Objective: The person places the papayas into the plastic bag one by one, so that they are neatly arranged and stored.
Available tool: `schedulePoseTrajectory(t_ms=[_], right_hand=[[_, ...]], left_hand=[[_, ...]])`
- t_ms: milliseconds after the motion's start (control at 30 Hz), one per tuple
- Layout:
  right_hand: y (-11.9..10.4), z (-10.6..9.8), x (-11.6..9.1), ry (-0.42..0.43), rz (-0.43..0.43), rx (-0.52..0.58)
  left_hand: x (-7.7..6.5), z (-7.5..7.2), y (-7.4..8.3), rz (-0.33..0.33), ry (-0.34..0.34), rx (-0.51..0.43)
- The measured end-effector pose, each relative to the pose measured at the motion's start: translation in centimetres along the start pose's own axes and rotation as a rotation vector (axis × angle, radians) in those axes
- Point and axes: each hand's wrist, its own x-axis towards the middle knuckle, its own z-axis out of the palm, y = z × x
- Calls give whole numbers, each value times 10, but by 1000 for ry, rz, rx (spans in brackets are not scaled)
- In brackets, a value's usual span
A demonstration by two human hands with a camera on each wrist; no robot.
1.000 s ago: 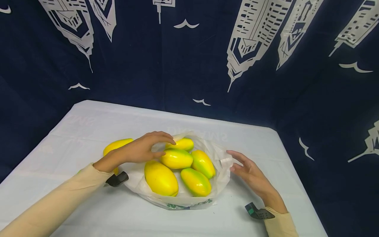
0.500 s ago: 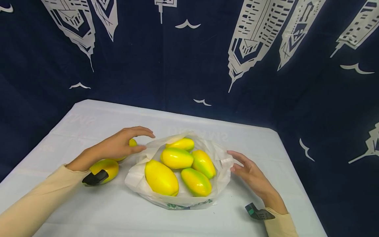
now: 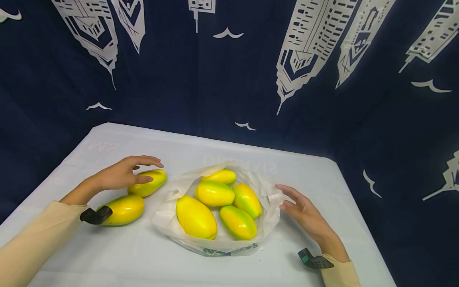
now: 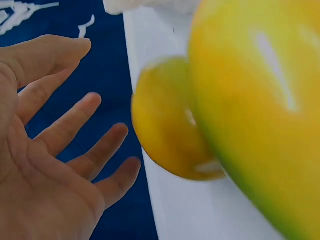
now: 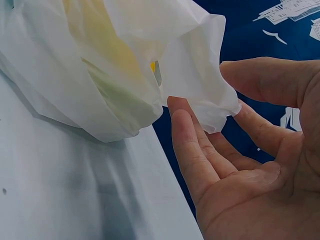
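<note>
My left hand (image 3: 122, 173) hovers over a yellow-green mango (image 3: 152, 182) left of the bag, its thumb overlapping the fruit in the head view. The left wrist view has those fingers spread and curved, with a gap between them and the mango (image 4: 170, 120). A second mango (image 3: 125, 210) lies nearer, under the left wrist. At centre, a white plastic bag (image 3: 226, 247) stands with its mouth wide, holding several mangoes (image 3: 215, 193). My right hand (image 3: 306, 211) holds the bag's right rim (image 5: 200, 75) between thumb and fingers; some fingertips are behind the plastic.
A white cloth covers the table (image 3: 229, 271). Behind and beside it hangs a dark blue curtain (image 3: 201, 87) with white building prints. Each wrist wears a black camera mount; the right one (image 3: 315, 261) is close to the table's right side.
My left hand has moved left from above the bag's mouth to the outer mangoes, empty. The bag's left rim, hidden earlier, now shows. The right hand has stayed at the bag's edge.
</note>
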Motion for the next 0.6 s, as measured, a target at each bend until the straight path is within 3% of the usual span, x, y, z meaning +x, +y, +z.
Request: schedulePoseTrajectory(t_ms=[167,433,600], right_hand=[[1,0,0,-1,-5,2],[1,0,0,-15,-18,11],[1,0,0,-1,6,-8]], left_hand=[[-1,-4,-10,-73,-63,-87],[-4,-5,-26,-178,-118,-108],[-4,-4,-29,-205,-136,-120]])
